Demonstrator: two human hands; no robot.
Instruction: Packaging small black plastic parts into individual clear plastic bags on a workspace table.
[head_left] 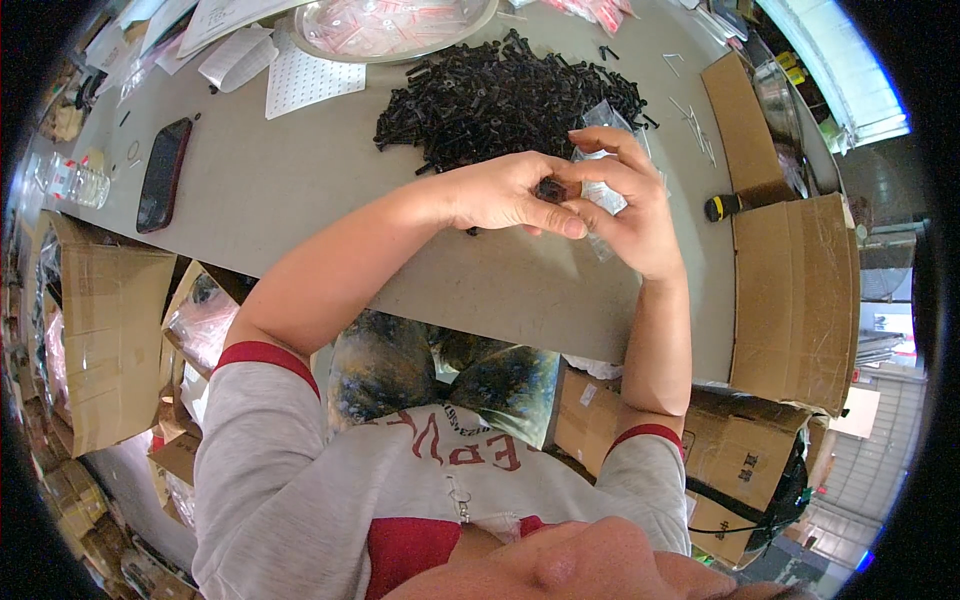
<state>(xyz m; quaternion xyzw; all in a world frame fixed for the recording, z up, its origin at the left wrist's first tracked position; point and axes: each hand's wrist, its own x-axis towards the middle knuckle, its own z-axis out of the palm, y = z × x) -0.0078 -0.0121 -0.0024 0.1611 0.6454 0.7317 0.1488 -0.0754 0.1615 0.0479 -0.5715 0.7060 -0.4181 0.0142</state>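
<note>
Over the table, in front of the screw pile, my two hands meet. My left hand [512, 193] is closed around a few black screws [548, 189], whose dark ends show between thumb and fingers. From the right, my right hand [632, 212] reaches in with thumb and index finger bent into a pinch at the same screws. A clear plastic bag [604, 192] shows through the gap between those fingers and beyond them; whether it is gripped or lies on the table, I cannot tell. Just beyond my hands spreads a large heap of black screws [490, 105].
A metal bowl [490, 20] of small clear bags with red edges stands at the back. On the left are a phone [163, 175] and a plastic bottle [80, 184]. A yellow-black handled tool [722, 207] lies by an open cardboard box [795, 290] at right.
</note>
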